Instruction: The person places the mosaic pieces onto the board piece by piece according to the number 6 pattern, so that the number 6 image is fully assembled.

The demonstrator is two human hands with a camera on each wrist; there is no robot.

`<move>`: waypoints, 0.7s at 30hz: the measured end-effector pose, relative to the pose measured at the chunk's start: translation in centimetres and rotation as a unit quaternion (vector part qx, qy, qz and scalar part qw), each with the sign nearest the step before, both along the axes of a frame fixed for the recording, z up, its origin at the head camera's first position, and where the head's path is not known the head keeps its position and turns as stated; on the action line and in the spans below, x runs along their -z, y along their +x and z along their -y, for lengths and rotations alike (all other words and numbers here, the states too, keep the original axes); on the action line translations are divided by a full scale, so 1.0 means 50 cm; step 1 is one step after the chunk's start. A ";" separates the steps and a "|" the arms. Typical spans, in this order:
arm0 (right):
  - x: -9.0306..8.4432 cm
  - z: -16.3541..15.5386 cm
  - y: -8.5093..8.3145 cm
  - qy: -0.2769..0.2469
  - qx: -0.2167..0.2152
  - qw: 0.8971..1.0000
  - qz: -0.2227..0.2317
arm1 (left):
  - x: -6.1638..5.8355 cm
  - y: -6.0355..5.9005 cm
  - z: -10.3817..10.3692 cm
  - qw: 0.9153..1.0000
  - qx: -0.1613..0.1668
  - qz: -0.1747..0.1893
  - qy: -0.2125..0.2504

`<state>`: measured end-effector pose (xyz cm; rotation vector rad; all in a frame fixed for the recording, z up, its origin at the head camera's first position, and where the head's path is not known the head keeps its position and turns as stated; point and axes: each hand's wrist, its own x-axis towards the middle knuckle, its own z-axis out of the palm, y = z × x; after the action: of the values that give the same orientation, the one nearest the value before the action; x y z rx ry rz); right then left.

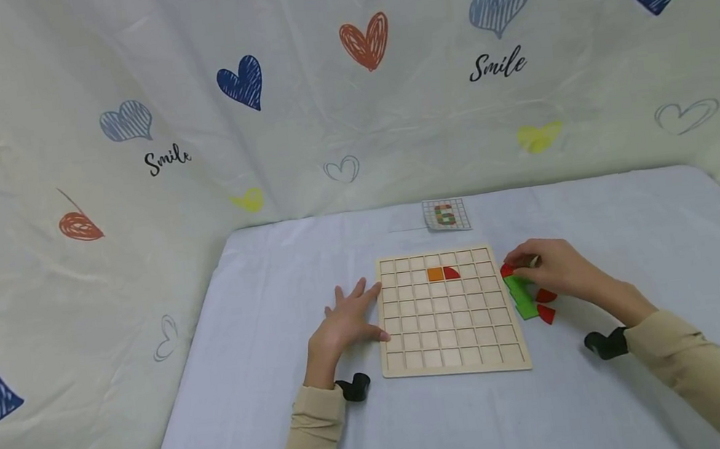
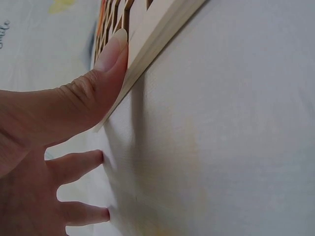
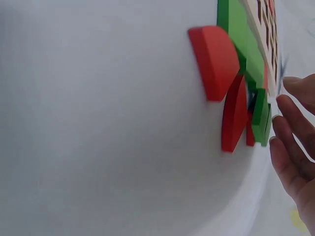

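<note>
A wooden grid board point(image 1: 452, 332) lies on the pale blue cloth. An orange square point(image 1: 435, 274) and a red quarter-round piece point(image 1: 451, 272) sit in its second row. My left hand point(image 1: 351, 318) rests flat on the cloth, and its thumb point(image 2: 109, 59) presses the board's left edge point(image 2: 156, 37). My right hand point(image 1: 552, 270) hovers over loose pieces beside the board's right edge. Its relaxed fingers point(image 3: 290, 142) reach a small red piece point(image 1: 506, 270), with nothing gripped. Next to it lie green pieces point(image 1: 521, 297) point(image 3: 235, 29) and red quarter-rounds point(image 1: 546, 305) point(image 3: 214, 61).
A small pattern card point(image 1: 446, 215) showing a 6 lies beyond the board. A heart-printed sheet point(image 1: 320, 97) hangs as a wall behind and to the left. The table's left edge point(image 1: 185, 374) drops off near my left arm.
</note>
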<state>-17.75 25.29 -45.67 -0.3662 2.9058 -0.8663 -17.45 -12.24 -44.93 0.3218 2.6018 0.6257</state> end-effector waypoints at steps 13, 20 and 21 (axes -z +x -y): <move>-0.001 -0.056 0.048 0.023 -0.010 1.000 0.000 | 0.001 0.003 -0.001 1.000 0.000 0.001 0.011; 0.003 -0.065 0.064 0.036 -0.016 0.998 0.043 | -0.006 0.005 -0.002 1.000 -0.002 0.001 0.013; 0.005 -0.065 0.065 0.038 -0.015 0.998 0.046 | -0.006 0.005 -0.002 1.000 -0.003 0.002 0.013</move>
<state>-14.50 28.56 -45.92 -0.3527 2.8310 -0.7446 -17.18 -12.14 -44.60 0.3215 2.5938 0.6608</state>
